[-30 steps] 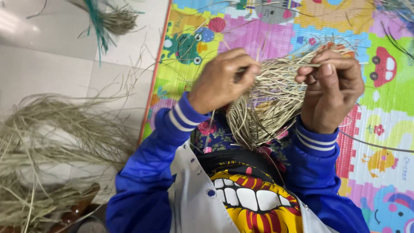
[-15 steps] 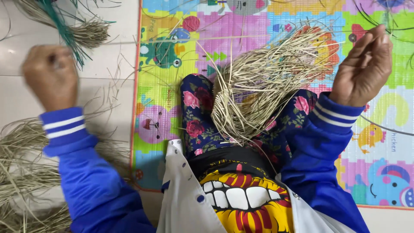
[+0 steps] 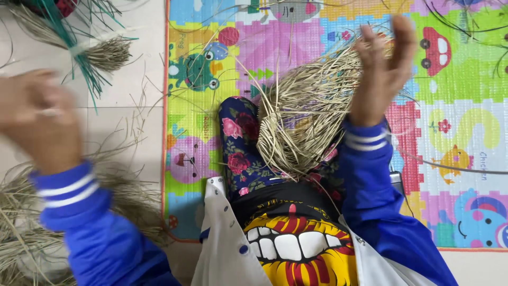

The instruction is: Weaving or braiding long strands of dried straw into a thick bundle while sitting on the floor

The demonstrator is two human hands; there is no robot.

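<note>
A tangled, half-woven piece of pale dry straw (image 3: pixel 301 122) lies on my lap, over floral trousers. My right hand (image 3: pixel 382 71) is raised at its upper right edge, fingers spread and pointing up, its palm side against the loose straw ends without gripping them. My left hand (image 3: pixel 39 119) is far out to the left over the tiled floor, blurred by motion. Its fingers look curled, but I cannot make out whether it holds a strand. Both arms wear blue sleeves with white stripes.
I sit on a colourful foam play mat (image 3: pixel 455 122) with cartoon animals. A heap of dry straw (image 3: pixel 32 233) lies on the white tiles at lower left. A straw bunch with green strands (image 3: pixel 100 53) lies at upper left.
Both hands were together on the straw piece. My left hand swung far out to the left, and my right hand lifted and spread its fingers at the piece's upper right edge.
</note>
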